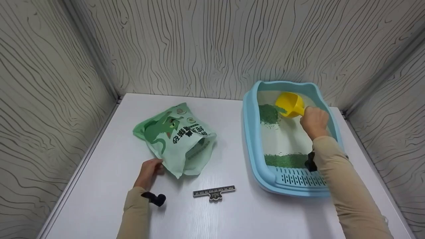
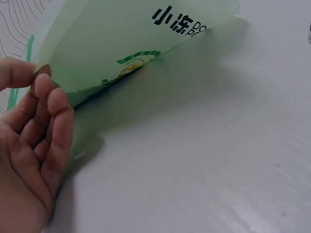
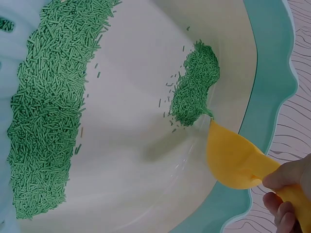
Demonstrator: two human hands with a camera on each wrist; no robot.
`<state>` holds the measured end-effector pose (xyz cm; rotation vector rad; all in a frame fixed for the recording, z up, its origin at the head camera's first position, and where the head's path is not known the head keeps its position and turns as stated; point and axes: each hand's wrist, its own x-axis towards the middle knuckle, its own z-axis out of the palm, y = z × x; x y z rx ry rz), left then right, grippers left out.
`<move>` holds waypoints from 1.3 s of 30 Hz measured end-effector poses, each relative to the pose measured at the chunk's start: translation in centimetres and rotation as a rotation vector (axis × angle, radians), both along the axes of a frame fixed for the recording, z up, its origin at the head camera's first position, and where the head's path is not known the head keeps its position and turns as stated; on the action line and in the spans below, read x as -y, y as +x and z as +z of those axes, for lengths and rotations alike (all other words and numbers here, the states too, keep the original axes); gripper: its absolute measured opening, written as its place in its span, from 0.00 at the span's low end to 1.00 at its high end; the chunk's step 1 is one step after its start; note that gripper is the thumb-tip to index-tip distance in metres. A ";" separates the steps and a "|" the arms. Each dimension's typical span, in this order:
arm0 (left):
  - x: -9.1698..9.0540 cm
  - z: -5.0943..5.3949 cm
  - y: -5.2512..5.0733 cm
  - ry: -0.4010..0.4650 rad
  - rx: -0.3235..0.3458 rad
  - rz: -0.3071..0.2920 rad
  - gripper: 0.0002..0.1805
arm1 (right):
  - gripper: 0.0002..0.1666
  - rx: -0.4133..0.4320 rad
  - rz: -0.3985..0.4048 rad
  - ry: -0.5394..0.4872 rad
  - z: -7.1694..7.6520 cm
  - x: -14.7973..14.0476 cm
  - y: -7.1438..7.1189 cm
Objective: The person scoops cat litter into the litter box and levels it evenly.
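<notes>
On white table [image 1: 99,199], at R: blue tray [image 1: 251,136], prob. there for easy reach from R side. At L: green bag [image 1: 176,136], lying w/ mouth gaping toward near R side, prob. for easy access. At near L edge of bag: L hand [image 1: 149,172], thumb & fingertips pinching it, maybe for steadying mouth; arm extended fwd. Over far part of tray: R hand [image 1: 314,122], fingers wrapped round handle of scoop [image 3: 235,158], arm stretched fwd & inward; scoop tipped, prob. for letting contents run out. Nearer, between bag and tray: clip [image 1: 214,191], apart from both hands. Smallest: green pellets [image 3: 53,102], in strip at tray's near end, plus pile beside scoop's lip.
</notes>
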<state>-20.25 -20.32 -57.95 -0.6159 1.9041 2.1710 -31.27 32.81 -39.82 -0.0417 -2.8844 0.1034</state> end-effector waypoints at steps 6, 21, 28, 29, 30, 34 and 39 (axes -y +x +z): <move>-0.2 1.0 0.4 -0.010 0.007 -0.012 0.10 | 0.06 -0.051 0.036 0.027 -0.3 0.1 0.1; -0.1 -0.5 -0.2 -0.039 -0.015 0.015 0.11 | 0.04 -0.143 0.081 0.088 -1.2 0.3 0.9; -0.1 -0.3 -0.1 -0.031 -0.017 0.006 0.11 | 0.07 -0.072 0.058 0.101 -0.8 0.1 1.1; -0.1 -0.3 -0.1 -0.024 -0.019 0.006 0.11 | 0.07 -0.063 0.055 0.103 -0.8 0.1 1.1; -0.1 -0.3 0.0 -0.016 -0.023 0.005 0.11 | 0.08 -0.056 0.052 0.105 -0.7 0.0 1.2; -0.1 -0.3 0.0 0.004 -0.023 0.008 0.10 | 0.09 -0.042 0.046 0.098 -0.8 -0.2 1.4; -0.1 -0.3 0.0 -0.008 -0.015 0.006 0.10 | 0.10 -0.044 0.033 0.100 -1.3 -0.3 1.8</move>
